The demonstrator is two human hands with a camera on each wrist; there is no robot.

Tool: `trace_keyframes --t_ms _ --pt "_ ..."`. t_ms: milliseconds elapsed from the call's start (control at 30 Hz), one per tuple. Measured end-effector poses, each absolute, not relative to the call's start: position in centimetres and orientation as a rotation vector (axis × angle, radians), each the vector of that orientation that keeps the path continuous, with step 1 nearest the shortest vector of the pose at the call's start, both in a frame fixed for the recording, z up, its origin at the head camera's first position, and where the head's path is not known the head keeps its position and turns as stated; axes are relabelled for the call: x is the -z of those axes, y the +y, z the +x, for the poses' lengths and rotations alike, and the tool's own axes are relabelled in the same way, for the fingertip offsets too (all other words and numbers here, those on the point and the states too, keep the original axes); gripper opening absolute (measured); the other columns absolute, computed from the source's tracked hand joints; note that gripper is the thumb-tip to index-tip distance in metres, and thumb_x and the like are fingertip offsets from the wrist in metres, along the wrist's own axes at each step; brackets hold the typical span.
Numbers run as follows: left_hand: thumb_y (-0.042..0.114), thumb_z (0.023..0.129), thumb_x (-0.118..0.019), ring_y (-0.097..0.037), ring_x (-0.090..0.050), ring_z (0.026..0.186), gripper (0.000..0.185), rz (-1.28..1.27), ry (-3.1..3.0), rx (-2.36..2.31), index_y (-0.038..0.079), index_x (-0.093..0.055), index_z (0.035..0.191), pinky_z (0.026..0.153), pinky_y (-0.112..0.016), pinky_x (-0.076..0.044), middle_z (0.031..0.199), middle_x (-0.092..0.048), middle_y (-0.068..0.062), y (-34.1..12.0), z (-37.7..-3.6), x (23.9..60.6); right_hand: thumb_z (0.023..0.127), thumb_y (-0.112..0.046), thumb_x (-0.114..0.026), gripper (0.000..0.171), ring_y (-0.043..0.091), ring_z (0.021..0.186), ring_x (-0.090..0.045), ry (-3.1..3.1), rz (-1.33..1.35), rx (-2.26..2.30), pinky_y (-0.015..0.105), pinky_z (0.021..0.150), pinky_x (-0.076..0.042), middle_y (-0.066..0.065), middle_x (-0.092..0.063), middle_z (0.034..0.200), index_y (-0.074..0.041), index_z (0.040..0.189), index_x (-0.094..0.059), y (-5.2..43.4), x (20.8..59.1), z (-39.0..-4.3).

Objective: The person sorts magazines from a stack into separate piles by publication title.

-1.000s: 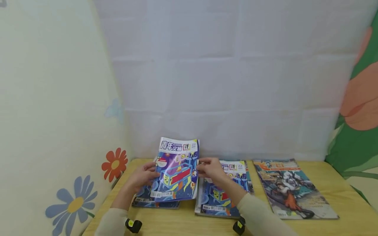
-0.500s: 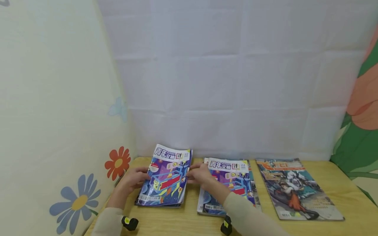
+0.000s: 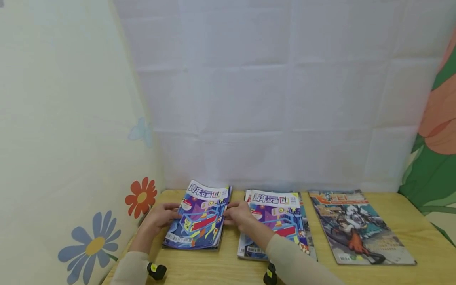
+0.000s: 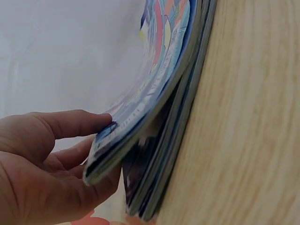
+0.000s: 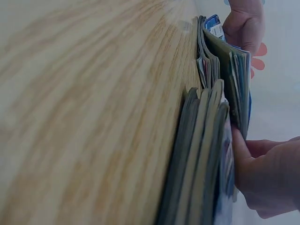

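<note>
Two hands, left hand (image 3: 162, 217) and right hand (image 3: 238, 213), pinch one blue magazine (image 3: 199, 217) by its edges over the left of three stacks on the wooden table (image 3: 420, 241).

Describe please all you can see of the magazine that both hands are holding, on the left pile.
The magazine has a glossy blue and purple cover with a red box drawing and a white title band. It is thin, soft paper, bent slightly, its left edge lifted above the pile beneath on the wooden table. The left hand grips its left edge, thumb on top; the right hand holds its right edge.
</note>
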State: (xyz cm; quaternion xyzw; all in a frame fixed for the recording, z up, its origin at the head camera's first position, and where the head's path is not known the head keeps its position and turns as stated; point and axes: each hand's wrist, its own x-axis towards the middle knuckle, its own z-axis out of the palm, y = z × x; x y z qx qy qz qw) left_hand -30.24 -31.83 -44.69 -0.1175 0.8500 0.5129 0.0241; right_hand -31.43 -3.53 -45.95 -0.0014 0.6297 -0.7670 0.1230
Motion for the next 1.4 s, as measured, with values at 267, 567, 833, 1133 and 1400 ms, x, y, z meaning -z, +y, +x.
trace_keyframes --t_ms 267,567,833,1133,1400 --pt "0.018 0.094 -0.071 -0.036 -0.063 0.103 0.054 -0.330 2.703 -1.461 -0.006 -0.054 0.139 0.093 -0.051 -0.052 0.124 -0.061 -0.026 -31.5 -30.6 44.9 0.077 0.021 -0.056 0.051 0.028 0.081 -0.065 1.894 -0.075 1.999 0.046 0.084 -0.057 0.027 -0.063 0.102 0.018 0.127 -0.050 -2.1 44.6 -31.2" --pt "0.028 0.100 -0.061 -0.047 -0.056 0.116 0.064 -0.256 2.786 -1.314 -0.008 -0.039 0.148 0.097 -0.059 -0.048 0.136 -0.050 -0.035 -30.2 -29.6 42.9 0.083 0.014 -0.056 0.044 0.042 0.109 -0.061 1.841 -0.233 1.988 0.054 0.101 -0.047 0.024 -0.061 0.114 0.016 0.127 -0.055 0.7 41.9 -30.6" --pt "0.030 0.102 -0.060 -0.046 -0.057 0.118 0.057 -0.098 2.863 -1.319 -0.001 -0.045 0.148 0.094 -0.058 -0.049 0.137 -0.054 -0.030 -27.9 -28.5 39.9 0.095 0.000 -0.059 0.043 0.038 0.110 -0.065 1.922 -0.377 1.945 0.046 0.095 -0.053 0.019 -0.065 0.122 0.008 0.137 -0.055 3.7 39.9 -29.6" --pt "0.025 0.100 -0.065 -0.032 -0.064 0.106 0.040 0.041 2.903 -1.392 0.006 -0.061 0.135 0.090 -0.048 -0.053 0.123 -0.065 -0.016 -22.3 -27.8 39.1 0.103 -0.013 -0.057 0.035 0.035 0.109 -0.066 2.037 -0.465 1.901 0.047 0.095 -0.052 0.017 -0.066 0.120 0.003 0.134 -0.058 8.1 39.7 -28.2" --pt "0.016 0.098 -0.066 -0.027 -0.065 0.101 0.027 0.327 2.849 -1.409 0.007 -0.068 0.124 0.077 -0.040 -0.057 0.110 -0.068 -0.007 -17.2 -27.5 41.0 0.104 -0.010 -0.055 0.034 0.039 0.106 -0.066 2.167 -0.438 1.876 0.050 0.094 -0.053 0.023 -0.065 0.120 0.007 0.132 -0.057 10.7 40.7 -27.3"
